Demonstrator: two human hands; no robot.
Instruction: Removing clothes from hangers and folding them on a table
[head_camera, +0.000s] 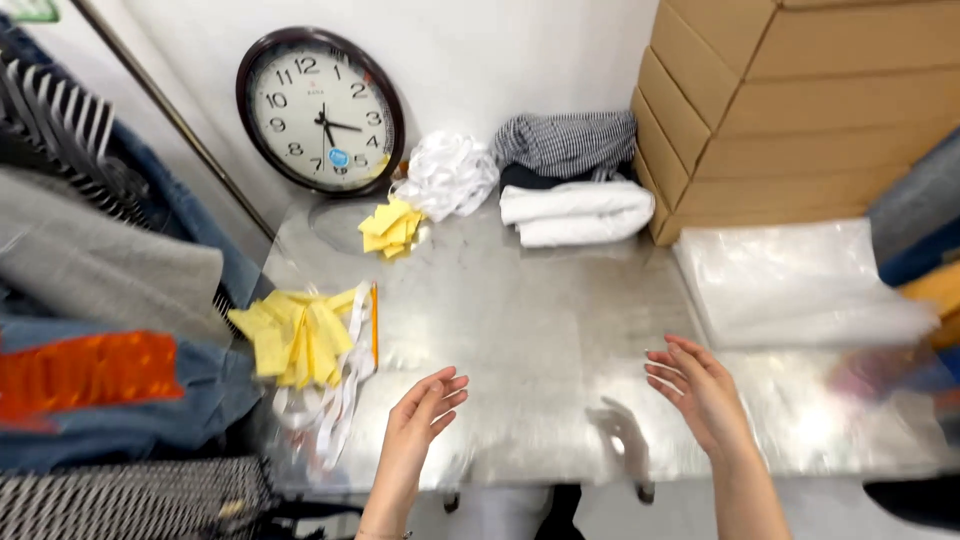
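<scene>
Head view, looking down: both bare hands hover over the near edge of the shiny metal table (540, 330), holding nothing. The left hand (425, 410) has its palm turned inward, grip spread, fingers loosely together. The right hand (700, 390) mirrors it, palm facing left, grip spread too, fingers slightly fanned. Bare steel lies between them.

Just left of the left hand, a bunch of yellow paper tags (295, 335) with white strings (330, 405) hangs over the table's left edge, an orange pencil-like stick (374, 325) beside it. To the right, beyond the right hand, sits a flat stack of clear plastic bags (790, 285).

Further back, a smaller heap of yellow tags (392, 228), then a crumpled white bundle (448, 175), a folded white cloth (575, 212) and a checked grey garment (568, 142) on top of it. Brown flat cardboard boxes (790, 110) are stacked at the far right. A round, dark-rimmed wall clock (320, 110) leans against the white wall. Denim and grey clothes (110, 290) hang at the left, blurred.
</scene>
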